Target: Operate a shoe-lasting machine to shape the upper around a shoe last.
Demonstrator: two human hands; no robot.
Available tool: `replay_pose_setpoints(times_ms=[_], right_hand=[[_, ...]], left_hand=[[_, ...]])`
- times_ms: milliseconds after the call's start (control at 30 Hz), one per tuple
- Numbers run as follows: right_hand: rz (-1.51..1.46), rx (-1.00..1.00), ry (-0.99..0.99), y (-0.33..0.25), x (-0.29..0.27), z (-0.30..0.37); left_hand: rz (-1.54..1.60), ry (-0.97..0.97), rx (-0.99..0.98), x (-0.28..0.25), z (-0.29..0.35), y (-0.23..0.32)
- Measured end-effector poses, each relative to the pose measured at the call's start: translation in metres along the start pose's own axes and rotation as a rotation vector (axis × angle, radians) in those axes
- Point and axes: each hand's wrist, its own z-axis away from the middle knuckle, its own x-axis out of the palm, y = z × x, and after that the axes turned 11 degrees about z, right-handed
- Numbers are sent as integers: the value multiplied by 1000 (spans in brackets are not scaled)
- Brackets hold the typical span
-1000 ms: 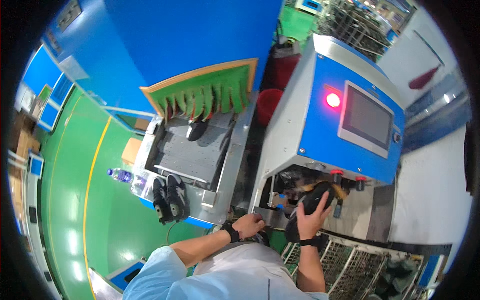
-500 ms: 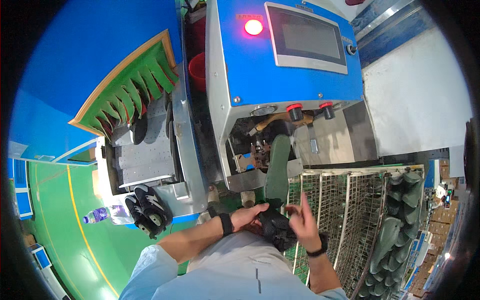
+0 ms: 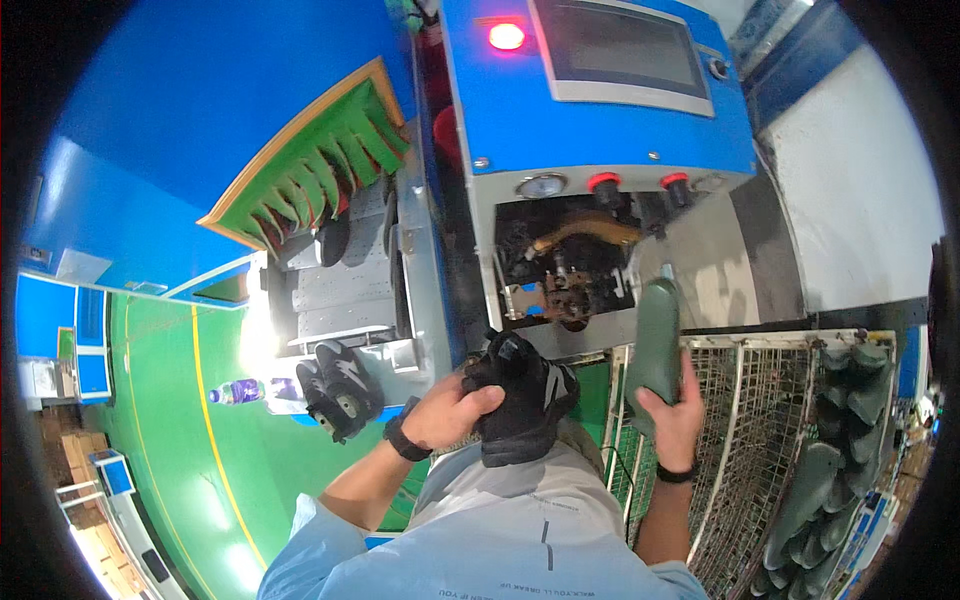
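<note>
The fingers (image 3: 486, 400) of our left hand (image 3: 445, 413) close on the side of a black sneaker (image 3: 525, 415), thumb across its upper, the rest largely hidden; we hold it before our shirt, below the blue-fronted machine (image 3: 600, 140). Our right hand (image 3: 676, 415) wraps the end nearer us of a green shoe last (image 3: 655, 345), thumb on one side and fingers on the other, beside the left part of a wire rack (image 3: 765, 400). We judge the sneaker light and soft in the upper, apt to fold under a squeeze, so its sole or heel should give the firmer hold. The last looks stiff, smooth and perhaps slippery, likely the heavier; a wrap around its sides, as ours is, seems secure.
</note>
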Motion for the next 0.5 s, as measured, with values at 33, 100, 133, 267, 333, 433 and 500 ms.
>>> replay_pose_setpoints(times_ms=[33, 100, 133, 267, 333, 433, 500], right_hand=[[141, 26, 87, 0, -26, 11], [96, 181, 303, 9, -68, 31], [114, 191, 414, 11, -82, 41], [277, 377, 552, 61, -150, 43], [4, 427, 476, 104, -188, 18], [-136, 683, 578, 174, -229, -35], [-132, 640, 654, 232, -250, -67]], left_hand=[[81, -43, -25, 5, -6, -2], [124, -86, 2, 11, -19, -36], [121, -138, -9, 16, -25, -40], [90, 21, -43, 45, -19, -40], [-103, 41, 12, 51, -24, -49], [-325, 18, 22, 69, -45, -46], [-356, 129, -41, 73, -49, -48]])
